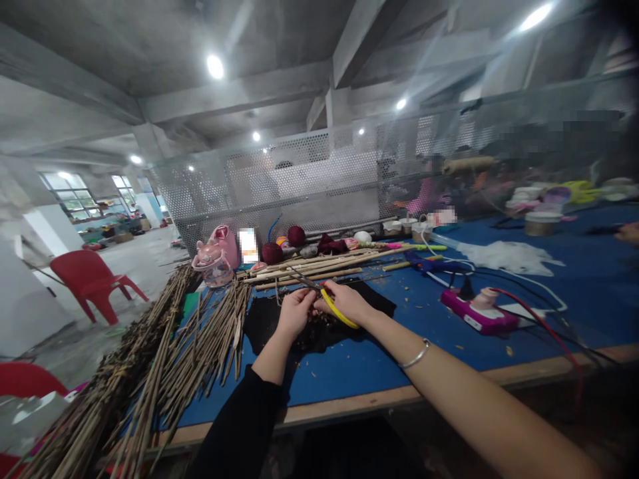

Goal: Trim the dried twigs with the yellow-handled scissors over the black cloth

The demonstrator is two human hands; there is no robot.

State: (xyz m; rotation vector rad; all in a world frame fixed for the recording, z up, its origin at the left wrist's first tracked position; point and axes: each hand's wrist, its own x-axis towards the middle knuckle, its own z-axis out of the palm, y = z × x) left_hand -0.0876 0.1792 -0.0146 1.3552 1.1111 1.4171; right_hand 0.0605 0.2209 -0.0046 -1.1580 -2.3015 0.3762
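Note:
My left hand (295, 311) and my right hand (345, 303) meet over a black cloth (264, 319) on the blue table (379, 359). The right hand is closed on scissors with yellow handles (338, 310), whose metal blades point up and left. The left hand pinches something small and thin at the blade tips; I cannot make out what it is. A silver bangle (415, 357) sits on my right wrist, and a black sleeve covers my left forearm.
A big heap of thin brown sticks (164, 359) covers the table's left end. Long pale rods (329, 263), a pink bottle (214, 261), dark red balls (272, 253), a blue glue gun (434, 266) and a pink device (480, 314) with cables lie beyond. A red chair (90, 279) stands at the left.

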